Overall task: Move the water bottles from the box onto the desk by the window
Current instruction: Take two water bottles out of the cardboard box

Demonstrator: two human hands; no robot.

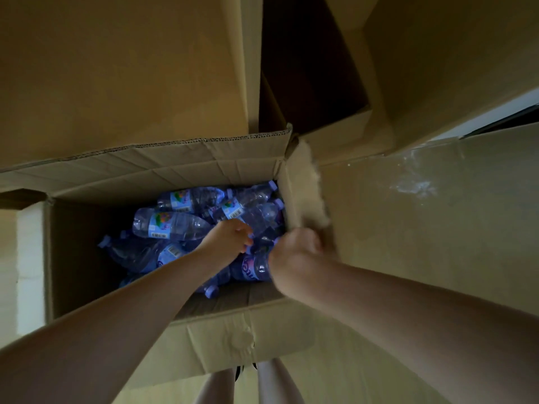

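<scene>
The left hand (230,234) reaches down into the box (163,182), fingers loosely curled over the bottles (172,225); whether it already grips one cannot be told, as its fingertips are hidden among them. The right hand (294,255) grips the lower edge of the box's torn right flap (303,191) and holds it back from the opening.

The bottles lie on their sides in a loose heap at the box's floor, toward its right half, with caps pointing different ways. The nearest to the left hand lie just under and right of its fingers, near the right wall, their long axes running roughly left to right. The left hand is the nearer by far, and the likelier to pick. About eight to ten bottles can be made out; overlap and dim light prevent an exact count. There is one open box, two hands. A second box (318,68) stands behind it. No desk or window shows.
</scene>
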